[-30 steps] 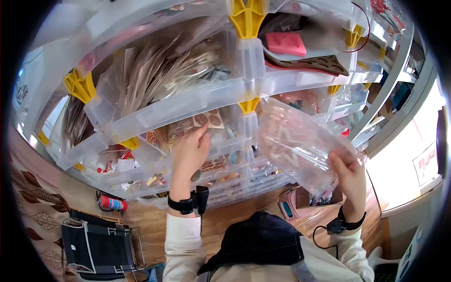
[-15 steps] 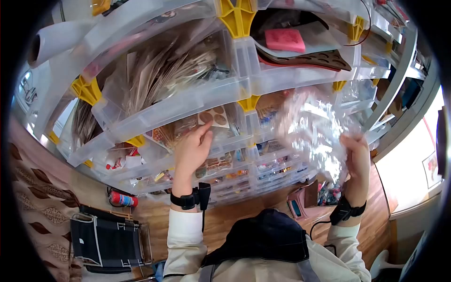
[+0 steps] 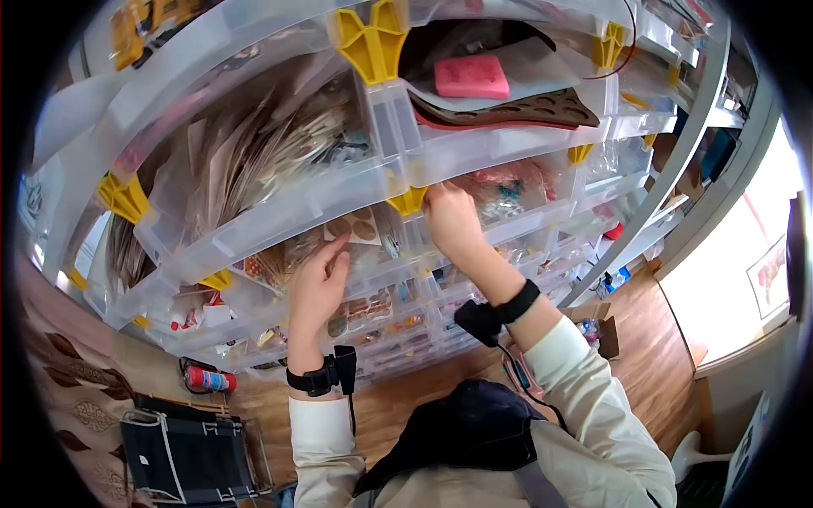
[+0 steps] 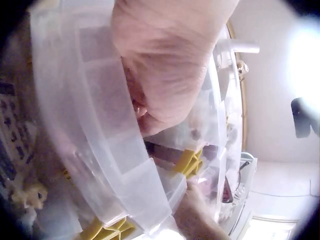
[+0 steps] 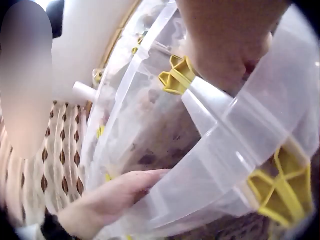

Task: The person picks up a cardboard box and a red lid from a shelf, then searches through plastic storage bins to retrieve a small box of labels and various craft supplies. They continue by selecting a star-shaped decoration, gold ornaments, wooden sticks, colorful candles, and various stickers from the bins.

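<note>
My left hand (image 3: 318, 292) rests at the front of a clear plastic bin left of the middle post, index finger and thumb extended. Its fingertips are close to a white card with brown circles (image 3: 362, 227) among bagged items in that bin. With its wrist bent, my right hand (image 3: 453, 220) reaches into the neighbouring bin just right of the yellow connector (image 3: 408, 201). Its fingers are mostly hidden behind the bin wall, so I cannot tell what they hold. Beside it lie clear bags with pink and teal contents (image 3: 511, 188).
Above, one bin holds many flat packets (image 3: 262, 152); another has a pink block (image 3: 472, 77) over dark moulds (image 3: 517, 114). More clear bins are stacked below. A fire extinguisher (image 3: 209, 378) and a black folding chair (image 3: 190, 449) stand on the floor at left, a cardboard box (image 3: 605, 330) at right.
My right hand has moved left and into the bin beside the middle post; the clear plastic bag it held is no longer visible in it. The left hand has stayed by the card.
</note>
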The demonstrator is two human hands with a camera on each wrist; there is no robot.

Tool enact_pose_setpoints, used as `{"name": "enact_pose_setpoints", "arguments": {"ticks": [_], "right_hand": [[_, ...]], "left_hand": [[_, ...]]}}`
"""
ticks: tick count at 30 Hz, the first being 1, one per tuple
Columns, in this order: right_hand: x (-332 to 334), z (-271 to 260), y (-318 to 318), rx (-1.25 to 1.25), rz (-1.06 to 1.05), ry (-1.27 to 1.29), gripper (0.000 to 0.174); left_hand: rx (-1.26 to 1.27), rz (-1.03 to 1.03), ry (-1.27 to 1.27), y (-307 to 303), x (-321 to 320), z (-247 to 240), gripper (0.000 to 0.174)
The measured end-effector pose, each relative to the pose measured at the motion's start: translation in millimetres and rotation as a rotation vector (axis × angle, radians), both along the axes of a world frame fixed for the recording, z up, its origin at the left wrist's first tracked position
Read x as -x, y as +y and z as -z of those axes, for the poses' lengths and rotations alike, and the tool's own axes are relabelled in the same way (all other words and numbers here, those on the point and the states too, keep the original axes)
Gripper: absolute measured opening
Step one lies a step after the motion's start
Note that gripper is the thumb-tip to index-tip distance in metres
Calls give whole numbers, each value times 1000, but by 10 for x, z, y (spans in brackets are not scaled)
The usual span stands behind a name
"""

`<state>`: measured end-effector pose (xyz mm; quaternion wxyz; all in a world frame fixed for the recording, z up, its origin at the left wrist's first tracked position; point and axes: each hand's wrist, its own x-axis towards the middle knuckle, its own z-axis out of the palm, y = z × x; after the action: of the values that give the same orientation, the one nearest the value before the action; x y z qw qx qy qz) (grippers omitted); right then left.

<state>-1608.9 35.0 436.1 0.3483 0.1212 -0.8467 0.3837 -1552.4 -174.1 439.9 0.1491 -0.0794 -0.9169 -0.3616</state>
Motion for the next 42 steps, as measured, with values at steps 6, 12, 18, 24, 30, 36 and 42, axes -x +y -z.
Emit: {"name": "enact_pose_setpoints", "arguments": {"ticks": [6,12,18,24,30,36,42], "right_hand": [[191,-171,255,-441,-392,-269,18],[108,-217,332,-419,-495,-307,23],[-466,-86,372,-444,-284,-239,45],[-645,119,201,-402,-3,214,24],[-872,310,144,-222,-394,561,29],[-710,-171,-572,-283,-354,230,52],[-86,65,-985,-432,-76,-383,57]], "left_hand": [[-38,24,30,-34,115,120,34],[-111,97,207,-63,87,121,40],[51,57,97,-74,-12,27,47],[-63,54,136,-95,0,83,57],[-123,148,-9,-88,-58,-49,54],[-621,134,423,-154,-137,125,44],[52,-224,721,-723,-531,312,33]]}}
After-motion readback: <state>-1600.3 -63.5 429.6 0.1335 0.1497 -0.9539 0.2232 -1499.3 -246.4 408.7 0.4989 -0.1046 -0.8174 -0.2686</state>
